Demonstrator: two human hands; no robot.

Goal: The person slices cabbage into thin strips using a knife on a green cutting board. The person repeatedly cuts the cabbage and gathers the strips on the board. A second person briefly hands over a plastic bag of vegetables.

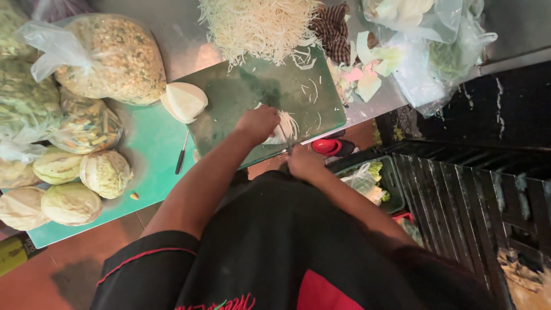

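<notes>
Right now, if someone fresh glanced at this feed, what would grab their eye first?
Probably the big heap of shredded cabbage at the far edge of the dark green cutting board. Next, the left hand pressing a cabbage piece on the board while the right hand works a knife beside it. Whole peeled cabbages cluster on the light green board to the left.

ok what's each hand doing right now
left hand: closed down on the cabbage piece on the green cutting board.
right hand: shut on the knife.
</notes>
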